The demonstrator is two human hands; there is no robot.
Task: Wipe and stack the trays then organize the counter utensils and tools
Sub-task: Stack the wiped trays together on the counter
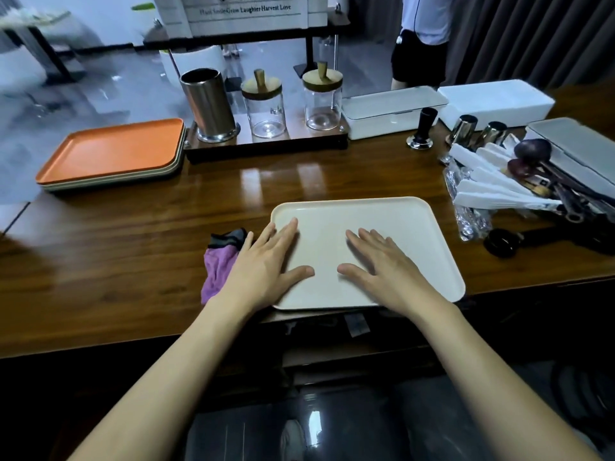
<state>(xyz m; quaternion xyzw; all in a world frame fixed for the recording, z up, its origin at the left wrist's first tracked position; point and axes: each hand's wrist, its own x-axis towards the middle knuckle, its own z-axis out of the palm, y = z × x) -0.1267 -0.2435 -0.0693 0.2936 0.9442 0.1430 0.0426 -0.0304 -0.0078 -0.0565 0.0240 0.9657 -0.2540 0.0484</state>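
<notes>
Cream tray (392, 227): one is laid flat at the near edge of the counter (133, 234), judged to be kept within easy reach for wiping.
Left hand (266, 261): it is spread flat, fingers straight, across the tray's left rim; nothing is gripped.
Right hand (382, 264): it is laid flat on the tray's middle, apart from the other hand; the tray is likely being steadied.
Purple cloth (218, 264): one is left crumpled just beside the tray's left edge, partly under the left wrist, probably parked for pickup.
Tray stack (113, 151): an orange tray is seen on top at the far left; about three layers are suggested by the edges, though an exact count cannot be told.
Glass jars (264, 106): two are counted, lidded and upright on a stand.
Steel canister (209, 104): one is stood beside them.
Utensil pile (506, 184): it is heaped at the right, too tangled to count, and judged not yet sorted.
</notes>
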